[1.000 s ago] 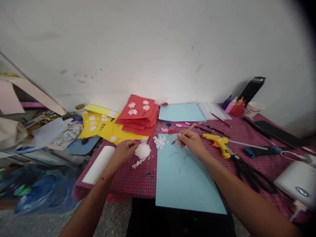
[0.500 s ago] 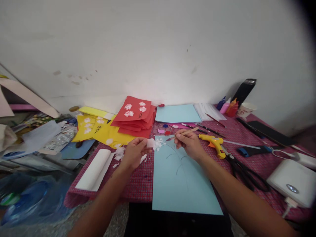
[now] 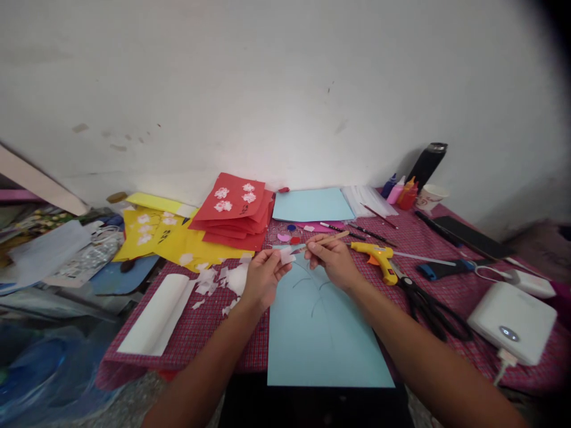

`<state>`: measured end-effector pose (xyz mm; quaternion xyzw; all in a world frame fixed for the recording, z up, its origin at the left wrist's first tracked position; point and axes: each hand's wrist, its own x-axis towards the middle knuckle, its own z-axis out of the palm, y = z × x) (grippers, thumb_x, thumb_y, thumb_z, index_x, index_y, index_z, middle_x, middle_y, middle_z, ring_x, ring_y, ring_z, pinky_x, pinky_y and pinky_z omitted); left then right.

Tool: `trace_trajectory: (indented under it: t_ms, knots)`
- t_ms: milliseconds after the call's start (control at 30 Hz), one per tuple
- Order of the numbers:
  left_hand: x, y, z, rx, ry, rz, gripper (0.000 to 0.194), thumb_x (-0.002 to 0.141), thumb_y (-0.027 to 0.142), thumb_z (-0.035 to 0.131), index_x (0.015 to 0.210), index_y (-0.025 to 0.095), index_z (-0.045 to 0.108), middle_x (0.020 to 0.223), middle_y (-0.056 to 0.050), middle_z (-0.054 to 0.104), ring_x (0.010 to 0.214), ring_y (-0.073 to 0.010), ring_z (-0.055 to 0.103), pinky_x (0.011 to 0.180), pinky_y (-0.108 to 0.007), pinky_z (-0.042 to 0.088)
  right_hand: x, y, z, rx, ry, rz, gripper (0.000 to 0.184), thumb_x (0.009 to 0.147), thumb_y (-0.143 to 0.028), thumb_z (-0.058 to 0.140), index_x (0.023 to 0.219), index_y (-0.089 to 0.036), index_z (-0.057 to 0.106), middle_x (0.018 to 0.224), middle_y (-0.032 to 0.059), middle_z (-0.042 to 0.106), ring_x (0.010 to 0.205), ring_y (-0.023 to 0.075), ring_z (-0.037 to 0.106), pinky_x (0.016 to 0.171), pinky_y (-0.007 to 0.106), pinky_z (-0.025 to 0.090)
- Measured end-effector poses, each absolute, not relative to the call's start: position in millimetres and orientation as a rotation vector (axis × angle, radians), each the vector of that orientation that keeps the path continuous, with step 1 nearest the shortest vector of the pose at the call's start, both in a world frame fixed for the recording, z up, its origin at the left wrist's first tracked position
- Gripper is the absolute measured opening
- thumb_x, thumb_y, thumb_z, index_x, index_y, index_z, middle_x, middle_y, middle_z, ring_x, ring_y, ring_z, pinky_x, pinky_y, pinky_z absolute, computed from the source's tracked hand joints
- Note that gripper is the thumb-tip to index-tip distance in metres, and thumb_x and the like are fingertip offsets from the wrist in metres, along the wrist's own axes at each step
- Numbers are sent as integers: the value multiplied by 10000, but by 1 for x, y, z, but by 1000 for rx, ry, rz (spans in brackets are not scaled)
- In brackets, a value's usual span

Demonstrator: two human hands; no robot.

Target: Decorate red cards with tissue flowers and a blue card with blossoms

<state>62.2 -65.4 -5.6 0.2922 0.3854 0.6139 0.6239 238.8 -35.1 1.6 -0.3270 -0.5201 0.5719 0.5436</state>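
My left hand (image 3: 263, 274) pinches a small piece of white tissue paper (image 3: 286, 256) above the upper left of a light blue sheet (image 3: 330, 351). In my right hand (image 3: 332, 261) is a paintbrush (image 3: 335, 237) with a wooden handle, its tip up against the tissue piece. Thin dark curved lines mark the blue sheet below both hands. The white paper cluster at the sheet's upper left is hidden behind my left hand and the tissue. Torn white paper scraps (image 3: 207, 282) lie on the checked cloth left of my left hand.
A folded white paper (image 3: 154, 315) lies at the left. Behind are red cards (image 3: 232, 208), yellow cards (image 3: 138, 238) and a paint palette (image 3: 289, 233). On the right sit a yellow glue gun (image 3: 377, 258), black scissors (image 3: 430, 306), a white device (image 3: 513, 321) and paint bottles (image 3: 401, 193).
My left hand has moved right with the tissue piece, now over the sheet's corner. The brush tip has come to meet the tissue. The view has shifted slightly.
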Motion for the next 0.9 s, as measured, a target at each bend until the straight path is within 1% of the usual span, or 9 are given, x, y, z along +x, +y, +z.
trace_trajectory:
  t_ms: [167,367,467,567,667,800,900]
  knots:
    - [64,-67,-7,693,879,1404,289,726,327,796,855,164,595,836,-17,688,767,-118,668,767,-284,565,239,-35,0,-786,-1253,1372,292,789,-457,729,863,-189,640,696,4,675,476,103,541,464,236,420]
    - [65,-68,-6,694,870,1404,249,748,314,770,844,158,602,873,-35,693,784,-125,669,768,-287,565,237,-36,0,-829,-1316,1319,271,808,-448,710,826,-183,657,709,13,675,477,100,539,457,235,413]
    - [64,-70,-5,672,866,1398,224,745,252,752,891,157,610,880,-45,707,793,-141,681,769,-298,562,237,-35,-1,-836,-1298,1320,255,807,-427,713,818,-180,651,697,11,673,469,100,540,453,233,413]
    - [64,-72,-3,677,844,1380,317,696,150,741,985,162,612,926,-60,724,847,-165,694,768,-297,549,238,-33,-3,-836,-1268,1336,249,808,-415,714,831,-180,636,690,8,677,462,100,540,454,232,418]
    - [66,-73,-4,714,838,1371,369,663,109,745,1001,169,612,964,-61,729,866,-156,689,769,-281,536,238,-31,-5,-848,-1251,1349,259,798,-420,722,843,-182,628,686,5,682,457,101,540,450,231,419]
    - [67,-72,-5,733,879,1390,371,644,132,777,976,169,616,915,-40,718,806,-141,683,727,-268,535,238,-31,-4,-853,-1263,1349,248,804,-411,715,836,-181,629,679,2,682,453,98,544,445,226,414]
    - [68,-71,-4,726,922,1403,337,666,181,773,964,162,616,853,-29,700,785,-153,694,700,-270,538,238,-32,-3,-859,-1289,1348,234,821,-399,702,831,-175,635,690,6,683,459,95,548,450,223,413]
